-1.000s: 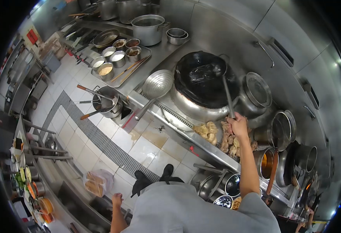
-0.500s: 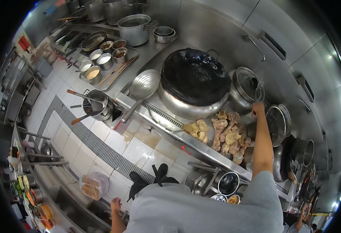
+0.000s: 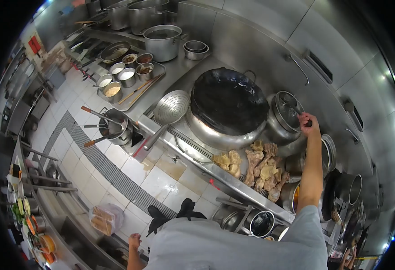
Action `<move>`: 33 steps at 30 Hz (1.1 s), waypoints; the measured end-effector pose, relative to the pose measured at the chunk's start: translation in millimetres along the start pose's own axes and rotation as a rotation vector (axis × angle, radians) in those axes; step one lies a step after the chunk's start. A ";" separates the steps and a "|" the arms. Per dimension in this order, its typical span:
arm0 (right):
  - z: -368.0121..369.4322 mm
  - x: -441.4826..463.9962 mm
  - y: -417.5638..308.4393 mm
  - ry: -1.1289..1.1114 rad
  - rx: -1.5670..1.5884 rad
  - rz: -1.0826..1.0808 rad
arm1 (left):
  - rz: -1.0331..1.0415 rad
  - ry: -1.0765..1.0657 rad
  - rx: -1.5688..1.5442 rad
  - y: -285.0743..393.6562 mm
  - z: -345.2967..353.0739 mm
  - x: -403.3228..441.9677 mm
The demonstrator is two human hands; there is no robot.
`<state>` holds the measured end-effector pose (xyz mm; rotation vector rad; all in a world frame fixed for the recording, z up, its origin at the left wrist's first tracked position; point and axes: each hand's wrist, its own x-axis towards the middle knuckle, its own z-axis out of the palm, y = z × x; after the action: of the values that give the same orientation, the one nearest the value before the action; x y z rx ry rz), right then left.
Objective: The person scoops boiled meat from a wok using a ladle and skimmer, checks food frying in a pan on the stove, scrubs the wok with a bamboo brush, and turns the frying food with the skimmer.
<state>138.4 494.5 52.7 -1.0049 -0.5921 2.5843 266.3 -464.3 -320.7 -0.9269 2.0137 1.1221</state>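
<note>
My right hand [image 3: 308, 122] is wrapped round the dark handle of a long-handled utensil [image 3: 296, 109]. The utensil's far end reaches into a metal pot [image 3: 276, 118] right of the big wok; its head is too unclear to name. Low on the left, my left hand [image 3: 135, 240] hangs beside my body with its fingers curled in and nothing visible in them. The large black wok [image 3: 229, 101] sits on a round steel burner ring [image 3: 215, 135]. Chunks of cooked meat on bones [image 3: 267, 168] lie on the stove ledge below my right forearm.
A perforated strainer [image 3: 172, 107] rests left of the wok, its handle over the stove edge. Behind it, a tray [image 3: 132, 101] carries several seasoning pots. A bucket [image 3: 116, 128] holds utensils. A bagged item [image 3: 106, 219] is at the lower left. More pots stand at right.
My right hand has shifted right, tilting the utensil into the pot. The wok's inside looks darker and shinier now. The whole view has shifted slightly; my left hand still hangs low.
</note>
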 end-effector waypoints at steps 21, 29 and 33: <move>-112.0 46.0 81.7 0.916 -2.124 -0.806 | -0.030 -0.031 -0.148 -41.1 9.5 -6.3; -75.1 24.4 14.7 0.170 0.009 0.046 | 0.082 0.075 -0.029 -1.2 -14.4 -0.8; -65.0 7.0 4.3 0.047 -0.015 0.067 | 0.115 0.062 -0.078 -1.3 -15.6 7.8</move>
<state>178.0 510.9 3.2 -1.1052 -0.5768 2.6098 260.1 -480.7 -320.9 -0.9045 2.1094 1.2564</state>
